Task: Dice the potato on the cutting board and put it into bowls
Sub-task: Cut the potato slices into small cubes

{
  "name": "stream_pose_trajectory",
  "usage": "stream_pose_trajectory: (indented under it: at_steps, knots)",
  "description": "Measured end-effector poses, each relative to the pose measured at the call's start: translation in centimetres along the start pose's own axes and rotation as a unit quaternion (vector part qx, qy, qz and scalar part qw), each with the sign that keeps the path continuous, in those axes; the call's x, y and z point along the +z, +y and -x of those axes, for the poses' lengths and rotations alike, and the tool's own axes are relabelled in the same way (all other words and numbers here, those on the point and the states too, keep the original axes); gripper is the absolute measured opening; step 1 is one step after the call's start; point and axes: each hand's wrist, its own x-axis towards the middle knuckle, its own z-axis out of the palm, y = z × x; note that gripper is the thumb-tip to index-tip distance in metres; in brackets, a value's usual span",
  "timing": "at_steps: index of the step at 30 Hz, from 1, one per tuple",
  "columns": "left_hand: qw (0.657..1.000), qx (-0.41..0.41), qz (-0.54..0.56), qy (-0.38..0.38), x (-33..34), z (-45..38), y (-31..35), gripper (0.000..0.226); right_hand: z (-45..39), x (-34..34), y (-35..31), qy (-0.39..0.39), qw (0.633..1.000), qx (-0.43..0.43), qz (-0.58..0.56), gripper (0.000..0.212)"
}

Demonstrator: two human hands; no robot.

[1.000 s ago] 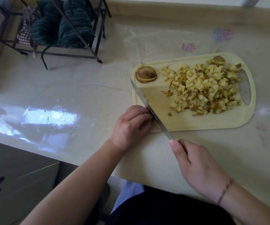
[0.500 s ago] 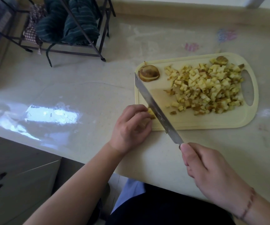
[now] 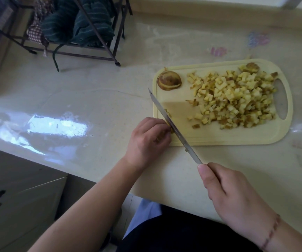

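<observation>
A pale yellow cutting board (image 3: 228, 139) lies on the counter with a heap of diced potato (image 3: 237, 99) on its right half. A brown potato end (image 3: 169, 80) sits at the board's far left corner. My left hand (image 3: 149, 140) curls over small potato strips (image 3: 168, 124) at the board's near left corner, mostly hiding them. My right hand (image 3: 237, 195) grips the handle of a long knife (image 3: 172, 124); its blade runs diagonally beside my left fingers, over the strips.
A black wire rack (image 3: 84, 31) with dark green cloths stands at the back left. The beige counter (image 3: 92, 99) has its front edge just below my left wrist. No bowl is in view.
The knife blade has moved slightly left and back along the strips under my left fingers. My left hand stays curled at the board's corner. The view shifted slightly.
</observation>
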Motion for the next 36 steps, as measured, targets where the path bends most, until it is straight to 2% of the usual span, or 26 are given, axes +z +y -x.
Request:
stream_pose_trajectory:
  at_steps: [5, 9, 14, 19, 22, 29, 34, 36]
  knots:
    - [1.000, 0.007, 0.003, -0.008, -0.3, -0.1, 0.0, 0.003, -0.4, 0.6, 0.0, 0.009, 1.000, -0.005, 0.012, 0.056]
    - [0.999, 0.009, -0.002, -0.031, -0.3, 0.2, -0.1, 0.013, -1.6, 1.5, 0.0, 0.014, 1.000, -0.009, 0.015, 0.050]
    - [1.000, -0.005, 0.011, -0.020, -0.2, 0.3, 0.0, 0.007, -2.1, 1.2, 0.2, 0.029, 1.000, -0.007, 0.002, 0.059]
    - [1.000, -0.025, 0.017, -0.006, -0.4, 0.4, 0.3, 0.005, -1.7, -2.2, 2.7, 0.047, 0.996, 0.052, -0.055, 0.063]
    - [1.000, -0.028, 0.009, -0.003, -0.7, 0.9, 0.3, 0.008, -1.4, -2.9, 2.8, 0.022, 0.992, 0.085, -0.095, 0.065]
    - [0.999, -0.037, -0.002, 0.014, -1.1, 0.8, 0.9, 0.003, -0.5, -0.4, 0.6, -0.027, 0.996, 0.008, -0.080, 0.059]
    - [1.000, -0.028, -0.005, -0.010, -0.8, 0.4, 0.6, 0.005, 0.0, 0.4, 0.2, -0.030, 0.999, 0.012, -0.036, 0.063]
    - [1.000, -0.024, -0.006, -0.015, -0.7, 0.4, 0.6, 0.004, 0.0, 0.5, 0.2, -0.029, 0.999, 0.018, -0.031, 0.071]
